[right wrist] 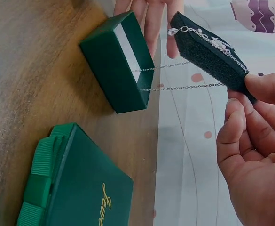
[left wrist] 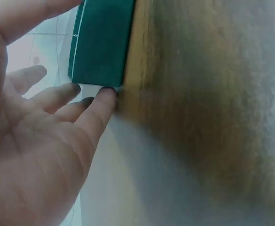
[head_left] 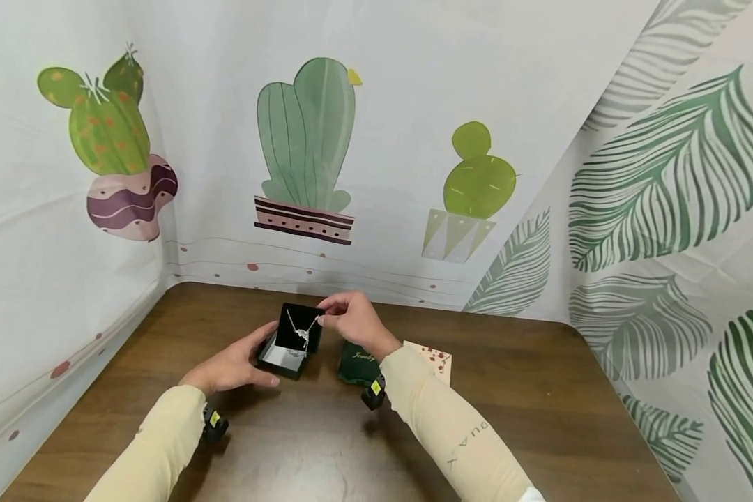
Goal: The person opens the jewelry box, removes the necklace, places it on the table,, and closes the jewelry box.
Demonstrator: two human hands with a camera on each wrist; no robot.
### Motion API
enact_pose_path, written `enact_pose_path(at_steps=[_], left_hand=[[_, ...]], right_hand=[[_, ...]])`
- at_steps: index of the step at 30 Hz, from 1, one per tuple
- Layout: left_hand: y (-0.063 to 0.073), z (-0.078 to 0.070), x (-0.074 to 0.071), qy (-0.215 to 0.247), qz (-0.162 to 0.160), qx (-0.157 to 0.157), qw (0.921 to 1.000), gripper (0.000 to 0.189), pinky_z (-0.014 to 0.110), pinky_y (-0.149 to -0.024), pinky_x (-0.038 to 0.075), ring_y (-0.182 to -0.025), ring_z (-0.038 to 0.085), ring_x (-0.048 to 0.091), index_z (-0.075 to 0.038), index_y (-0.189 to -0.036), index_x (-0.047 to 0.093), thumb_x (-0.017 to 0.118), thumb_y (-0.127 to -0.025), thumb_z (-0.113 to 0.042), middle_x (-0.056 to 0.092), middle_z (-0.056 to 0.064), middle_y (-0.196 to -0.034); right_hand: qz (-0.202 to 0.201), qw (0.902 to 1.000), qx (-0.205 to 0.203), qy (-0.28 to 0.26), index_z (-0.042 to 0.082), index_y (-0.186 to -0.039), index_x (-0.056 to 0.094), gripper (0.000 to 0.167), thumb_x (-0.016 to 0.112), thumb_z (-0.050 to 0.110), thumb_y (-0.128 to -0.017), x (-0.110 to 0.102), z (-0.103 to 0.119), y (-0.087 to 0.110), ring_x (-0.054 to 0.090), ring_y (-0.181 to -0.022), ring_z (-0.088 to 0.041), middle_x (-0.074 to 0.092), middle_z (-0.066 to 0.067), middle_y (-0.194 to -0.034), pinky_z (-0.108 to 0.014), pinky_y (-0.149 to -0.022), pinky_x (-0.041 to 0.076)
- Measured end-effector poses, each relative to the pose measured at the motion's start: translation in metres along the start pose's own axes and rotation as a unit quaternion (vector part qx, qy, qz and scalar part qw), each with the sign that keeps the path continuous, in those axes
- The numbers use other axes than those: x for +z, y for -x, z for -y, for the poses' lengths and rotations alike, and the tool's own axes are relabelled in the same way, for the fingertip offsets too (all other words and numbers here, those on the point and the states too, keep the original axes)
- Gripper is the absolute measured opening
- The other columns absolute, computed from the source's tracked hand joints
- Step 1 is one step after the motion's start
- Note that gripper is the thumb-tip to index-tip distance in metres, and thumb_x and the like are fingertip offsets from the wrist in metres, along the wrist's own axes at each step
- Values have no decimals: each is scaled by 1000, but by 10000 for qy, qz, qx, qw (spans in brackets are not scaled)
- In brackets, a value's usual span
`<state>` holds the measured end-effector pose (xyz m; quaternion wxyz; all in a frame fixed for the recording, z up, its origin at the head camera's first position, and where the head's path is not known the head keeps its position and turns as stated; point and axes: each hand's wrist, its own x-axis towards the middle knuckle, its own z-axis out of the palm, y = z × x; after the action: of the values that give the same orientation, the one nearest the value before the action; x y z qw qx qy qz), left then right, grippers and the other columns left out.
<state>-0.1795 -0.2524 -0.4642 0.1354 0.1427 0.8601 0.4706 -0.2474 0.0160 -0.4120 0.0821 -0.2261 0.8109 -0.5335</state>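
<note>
A black velvet jewelry pad (right wrist: 203,61) is tilted up above the green box base (right wrist: 113,70). My right hand (head_left: 354,321) pinches one corner of the pad between thumb and fingers. On the pad's face lies a silver necklace (head_left: 302,336) with a sparkling pendant. Two strands of its chain run from the pad back into the box base, whose inside looks white. My left hand (head_left: 232,362) is at the left side of the base, fingers mostly straight. In the left wrist view its fingertips (left wrist: 108,94) touch the base's end.
A green box lid (right wrist: 90,179) with gold lettering and a ribbon bow lies right of the base, partly under my right wrist. Behind that forearm a cream card (head_left: 440,359) with red flowers shows. The brown table (head_left: 314,439) ends at a printed cloth wall (head_left: 389,209).
</note>
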Motion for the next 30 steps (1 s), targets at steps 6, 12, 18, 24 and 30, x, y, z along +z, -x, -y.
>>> enact_pose_path(at_steps=[6,12,18,24,30], left_hand=[[9,-8,-5,204,-601,170,9978,89,60,-115,43,-147,51,41,5,-161,26,77,-95,-27,38,32,-162],[10,-25,1,745,-1524,-166,9854,48,32,-93,60,-111,28,71,8,-137,58,61,-107,-29,69,25,-127],[7,-36,13,1873,-1415,-468,9709,52,31,-94,61,-110,24,74,13,-142,51,55,-110,-28,65,28,-133],[3,-43,19,2955,-1559,-521,9411,49,31,-91,62,-95,9,74,18,-142,45,55,-109,-17,73,13,-116],[4,-48,20,3254,-1951,-464,9240,42,28,-82,63,-83,7,75,21,-135,49,56,-107,-10,75,1,-97]], right_hand=[[42,10000,33,-53,5,-111,79,19,75,7,-92,1,2,0,60,-82,-9,73,-14,-96,-23,-68,47],[104,9998,50,-164,4,-112,79,20,75,8,-92,2,4,0,60,-81,-10,72,-11,-94,-24,-68,48],[107,9994,139,-284,5,-112,79,20,75,8,-93,4,5,0,60,-78,-10,71,-5,-88,-24,-66,49],[154,9995,-12,-290,2,-113,78,21,74,7,-93,6,9,-1,61,-77,-10,73,-11,-91,-24,-67,51],[-99,9969,-533,570,5,-117,76,21,71,10,-97,8,18,2,65,-90,-13,75,-10,-107,-26,-76,54]])
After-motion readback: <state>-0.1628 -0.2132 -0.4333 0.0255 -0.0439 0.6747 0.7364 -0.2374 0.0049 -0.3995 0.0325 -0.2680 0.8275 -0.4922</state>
